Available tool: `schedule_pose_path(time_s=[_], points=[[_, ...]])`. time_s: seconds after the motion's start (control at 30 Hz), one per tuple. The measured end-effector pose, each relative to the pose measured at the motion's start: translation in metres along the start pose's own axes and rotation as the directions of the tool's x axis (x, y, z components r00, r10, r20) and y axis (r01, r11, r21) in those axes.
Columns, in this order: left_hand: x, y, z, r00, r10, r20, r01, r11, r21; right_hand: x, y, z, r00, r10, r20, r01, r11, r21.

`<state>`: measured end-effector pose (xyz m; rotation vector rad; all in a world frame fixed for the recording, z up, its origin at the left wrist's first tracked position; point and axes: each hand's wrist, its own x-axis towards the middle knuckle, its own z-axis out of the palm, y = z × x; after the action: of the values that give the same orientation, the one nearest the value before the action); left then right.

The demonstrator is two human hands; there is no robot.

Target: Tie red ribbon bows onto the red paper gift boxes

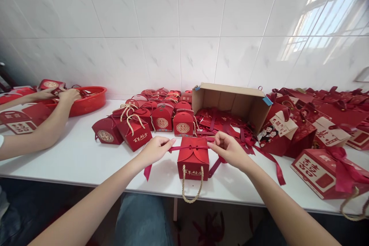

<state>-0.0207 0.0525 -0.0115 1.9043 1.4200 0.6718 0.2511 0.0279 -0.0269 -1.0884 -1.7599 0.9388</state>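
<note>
A small red gift box with a beige rope handle stands near the front edge of the white table. A dark red ribbon runs across its closed top. My left hand pinches the ribbon just left of the box. My right hand pinches the other end just right of it. The ribbon's loose ends hang down on both sides of the box.
Several finished red boxes cluster behind. A cardboard carton lies on its side with loose ribbons spilling out. Larger red bags and boxes fill the right. At the left, another person's arms reach toward a red basin.
</note>
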Motion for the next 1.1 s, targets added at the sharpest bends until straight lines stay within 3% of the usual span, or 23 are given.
schedule_pose_path(time_s=[0.07,0.13,0.2,0.27,0.37,0.47,0.57,0.7,0.83,0.93,1.1], points=[[0.003,-0.005,-0.009,0.993,-0.042,0.114,0.041,0.999,0.011,-0.006,-0.005,-0.008,0.996,-0.052,0.072,0.061,0.99,-0.127],[0.005,-0.007,-0.017,0.958,-0.073,0.276,0.073,0.997,0.009,-0.009,-0.007,-0.01,0.995,-0.087,0.054,0.097,0.97,-0.224],[0.004,-0.006,-0.02,0.909,-0.067,0.411,0.081,0.997,-0.018,-0.01,-0.007,-0.006,0.991,-0.115,-0.072,0.089,0.953,-0.289],[0.001,0.001,-0.017,0.89,-0.019,0.455,0.063,0.995,-0.082,-0.006,-0.005,0.003,0.965,-0.133,-0.227,0.057,0.948,-0.313],[-0.006,0.016,0.0,0.938,0.071,0.34,-0.003,0.98,-0.197,0.001,-0.006,0.016,0.931,-0.13,-0.342,0.036,0.962,-0.27],[-0.015,0.032,0.024,0.986,0.162,0.047,-0.151,0.971,-0.184,0.007,-0.013,0.024,0.951,-0.113,-0.287,0.062,0.982,-0.181],[-0.022,0.044,0.043,0.95,0.288,-0.118,-0.292,0.956,-0.021,0.009,-0.021,0.028,0.978,-0.118,-0.172,0.099,0.989,-0.112],[-0.027,0.048,0.051,0.885,0.451,-0.116,-0.407,0.87,0.278,0.009,-0.029,0.028,0.997,-0.065,-0.036,0.06,0.991,-0.119],[-0.024,0.043,0.046,0.838,0.542,-0.067,-0.525,0.833,0.173,0.009,-0.034,0.027,1.0,-0.015,0.002,0.015,0.983,-0.184],[-0.02,0.043,0.04,0.838,0.545,-0.007,-0.541,0.833,0.116,0.009,-0.036,0.028,1.0,-0.023,-0.007,0.02,0.97,-0.243],[-0.017,0.049,0.038,0.832,0.554,-0.011,-0.54,0.815,0.212,0.011,-0.039,0.029,0.998,-0.043,0.038,0.052,0.952,-0.302]])
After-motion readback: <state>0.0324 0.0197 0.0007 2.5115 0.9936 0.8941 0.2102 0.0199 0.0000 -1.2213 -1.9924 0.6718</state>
